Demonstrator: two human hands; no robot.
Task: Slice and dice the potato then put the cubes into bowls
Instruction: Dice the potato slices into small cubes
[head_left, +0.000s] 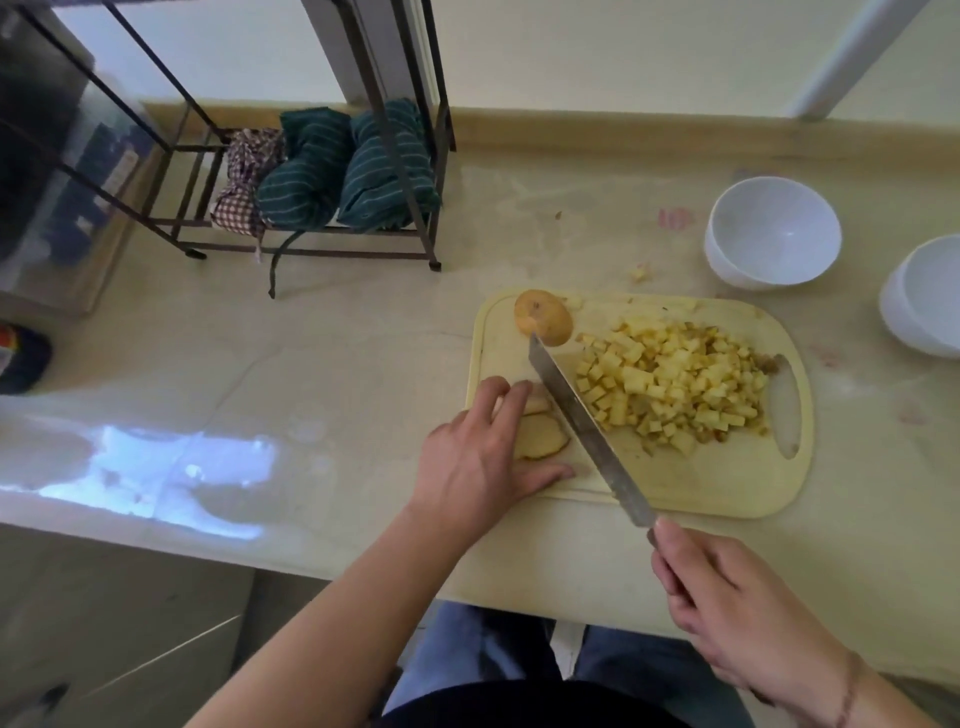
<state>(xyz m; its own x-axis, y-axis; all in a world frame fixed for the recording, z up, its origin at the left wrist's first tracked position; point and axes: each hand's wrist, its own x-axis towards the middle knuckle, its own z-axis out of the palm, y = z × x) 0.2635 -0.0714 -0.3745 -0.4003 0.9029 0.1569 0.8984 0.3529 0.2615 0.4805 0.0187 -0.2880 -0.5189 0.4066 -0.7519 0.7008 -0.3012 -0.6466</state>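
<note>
A pale yellow cutting board (727, 483) lies on the counter. A heap of diced potato cubes (675, 384) covers its right half. A potato end piece (543, 317) sits at the board's far left corner. Flat potato slices (540, 436) lie near the left edge, and my left hand (483, 457) presses on them with straight fingers. My right hand (737, 618) grips the handle of a long knife (587, 421), whose blade runs diagonally beside the slices toward the end piece. Two empty white bowls (774, 231) (924, 296) stand beyond the board at the right.
A dark metal rack (311, 249) holding folded striped and checked cloths (343, 171) stands at the back left of the counter. A stray potato bit (641, 273) lies between the board and the nearer bowl. The counter's front edge runs just below my hands.
</note>
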